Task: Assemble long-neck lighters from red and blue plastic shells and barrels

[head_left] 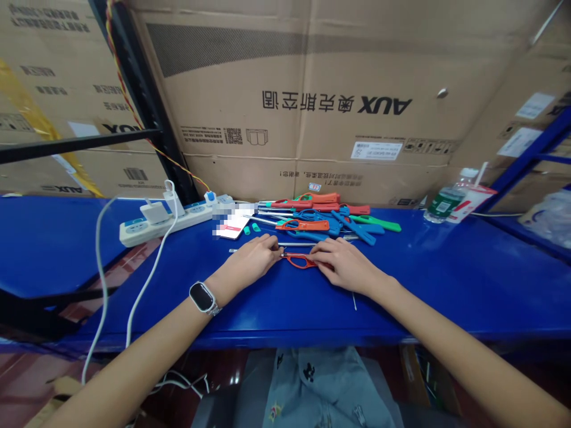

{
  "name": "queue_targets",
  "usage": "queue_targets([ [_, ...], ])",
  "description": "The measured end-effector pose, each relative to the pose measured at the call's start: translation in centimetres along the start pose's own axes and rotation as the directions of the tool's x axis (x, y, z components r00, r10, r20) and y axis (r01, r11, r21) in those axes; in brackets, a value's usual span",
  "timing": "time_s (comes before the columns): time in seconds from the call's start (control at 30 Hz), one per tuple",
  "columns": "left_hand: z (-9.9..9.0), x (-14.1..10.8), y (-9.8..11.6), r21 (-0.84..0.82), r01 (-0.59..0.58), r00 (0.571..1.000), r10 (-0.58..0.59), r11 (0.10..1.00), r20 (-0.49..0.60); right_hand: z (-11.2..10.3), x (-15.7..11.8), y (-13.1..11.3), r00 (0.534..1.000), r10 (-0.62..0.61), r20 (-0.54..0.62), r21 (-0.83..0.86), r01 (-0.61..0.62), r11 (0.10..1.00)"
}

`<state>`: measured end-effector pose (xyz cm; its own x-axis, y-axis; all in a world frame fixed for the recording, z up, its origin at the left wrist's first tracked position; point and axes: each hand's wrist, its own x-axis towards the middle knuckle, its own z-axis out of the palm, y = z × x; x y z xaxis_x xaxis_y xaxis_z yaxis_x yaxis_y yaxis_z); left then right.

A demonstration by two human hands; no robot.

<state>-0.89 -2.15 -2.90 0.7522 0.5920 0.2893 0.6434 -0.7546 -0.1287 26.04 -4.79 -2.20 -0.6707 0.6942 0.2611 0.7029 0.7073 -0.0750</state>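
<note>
A red-orange long-nosed lighter (300, 263) lies crosswise between my two hands, low over the blue tabletop. The fingers of my left hand (253, 264), with a watch on its wrist, are pinched at the lighter's left end, where the metal part begins. My right hand (345, 264) has its fingers closed around the handle end, hiding much of it. Just beyond my hands lies a heap of long-nosed lighters, among them an orange one (307, 225), a blue one (360, 230) and a green one (377, 223). Two small green plastic pieces (256, 227) lie left of the heap.
A white power strip (178, 220) with plugged-in chargers and trailing cables stands at the left. Behind the table (285, 315) rise large cardboard boxes (307, 71). A bottle (446, 202) and a cup with a straw (471, 202) are at the back right. A thin white stick (354, 302) lies near my right wrist.
</note>
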Motion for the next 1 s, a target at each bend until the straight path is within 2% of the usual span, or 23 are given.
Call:
queue_targets([
  [0.3, 0.5, 0.6, 0.1, 0.029, 0.007, 1.000, -0.007, 1.000, 0.004, 0.5, -0.3, 1.4, 0.992, 0.015, -0.125, 0.113, -0.001, 0.994],
  [0.47, -0.2, 0.1, -0.1, -0.035, 0.028, 0.994, -0.031, 0.999, -0.104, -0.6, 1.6, 3.1, 0.972, 0.095, -0.214, 0.152, -0.063, 0.986],
  [0.57, -1.5, 0.9, -0.6, -0.086, 0.037, 0.984, -0.052, 0.996, -0.172, -1.3, 4.1, 4.2, 0.976, 0.154, -0.153, 0.101, -0.139, 0.985],
  [0.73, -2.8, 4.8, -1.7, -0.179, 0.079, 0.976, -0.112, 0.981, -0.188, -1.5, 7.9, 4.8, 0.984, 0.175, -0.013, -0.055, -0.176, 0.983],
  [0.8, -2.4, 6.2, -1.9, -0.222, 0.103, 0.970, -0.147, 0.970, -0.191, -1.3, 8.8, 4.8, 0.978, 0.208, 0.011, -0.084, -0.206, 0.975],
  [0.87, -1.6, 6.8, -1.9, -0.271, 0.124, 0.950, -0.192, 0.955, -0.245, -1.1, 9.3, 4.9, 0.972, 0.234, 0.021, -0.075, -0.232, 0.970],
  [1.0, -0.2, 6.0, -2.1, -0.396, 0.077, 0.910, -0.227, 0.915, -0.348, -0.6, 9.4, 5.6, 0.963, 0.270, -0.009, 0.025, -0.269, 0.963],
])
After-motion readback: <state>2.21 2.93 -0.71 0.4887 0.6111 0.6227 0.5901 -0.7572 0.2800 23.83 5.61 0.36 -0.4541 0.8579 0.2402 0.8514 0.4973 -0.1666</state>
